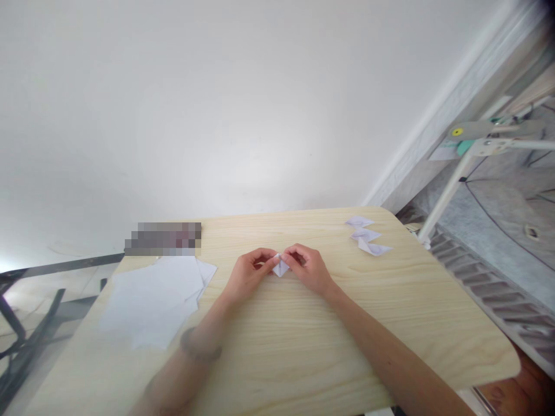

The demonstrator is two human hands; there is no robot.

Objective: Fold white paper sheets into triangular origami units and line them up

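Both hands meet over the middle of a light wood table (pixel 277 341). Between them is a small folded white paper (pixel 280 267), shaped like a diamond with a crease down its centre. My left hand (pixel 249 271) pinches its left side between thumb and fingers. On the opposite side, my right hand (pixel 307 267) is closed on the paper in the same way. The fingertips partly cover its upper edges. Three folded paper boats (pixel 366 235) lie in a column toward the table's back right.
Loose white paper sheets (pixel 150 300) are spread on the left of the table. Behind them is a blurred-out dark object (pixel 162 238). A white wall (pixel 260 115) rises at the back edge. To the right stands a white metal frame (pixel 446 196).
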